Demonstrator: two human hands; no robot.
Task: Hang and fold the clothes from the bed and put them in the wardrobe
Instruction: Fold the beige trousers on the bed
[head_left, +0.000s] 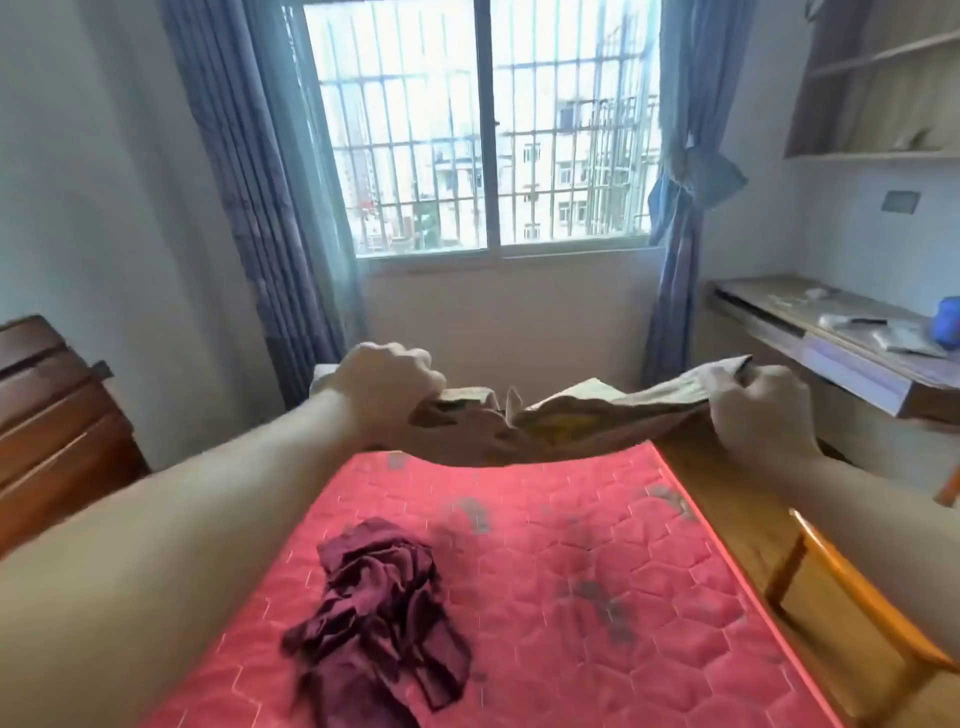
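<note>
Beige garment (561, 415) | left hand (384, 384) grips | right hand (763, 410) grips

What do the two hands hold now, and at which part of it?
Both hold one beige garment, stretched above the mattress. The left hand grips its left end, the right hand its right end.

Bedroom background, as you face the far wall.
Ahead of you: barred sliding window (488, 130), bright daylight, blue-grey curtains (260, 171) either side, the right one tied back. To your right: wooden desk (826, 332) with drawer, wall shelves (878, 78) above, wall socket (901, 201), wooden chair (857, 597) nearer you. To your left: dark wooden headboard (57, 410) against pale wall.
</note>
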